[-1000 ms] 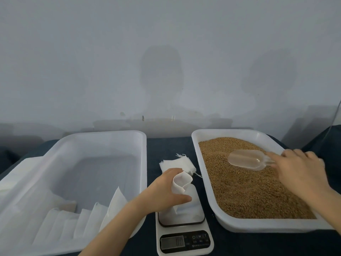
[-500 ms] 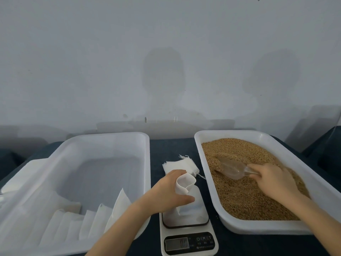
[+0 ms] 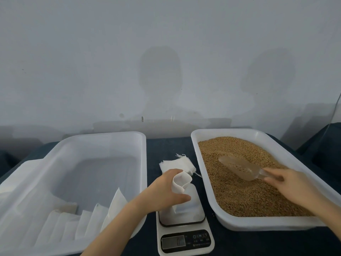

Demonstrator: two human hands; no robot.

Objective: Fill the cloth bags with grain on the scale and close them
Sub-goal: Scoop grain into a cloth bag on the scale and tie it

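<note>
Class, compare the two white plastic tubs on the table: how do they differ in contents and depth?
The right tub is shallow and holds brown grain, with a clear scoop in it. The left tub is deeper, holds no grain, only white bags standing along its near side. Both are white, rectangular and flank the scale.

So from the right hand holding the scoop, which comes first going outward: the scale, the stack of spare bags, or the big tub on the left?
From the right hand:
1. Scale, to its left, beside the grain tray.
2. Stack of spare bags, behind the scale; close to call.
3. Big tub, far left.
</note>
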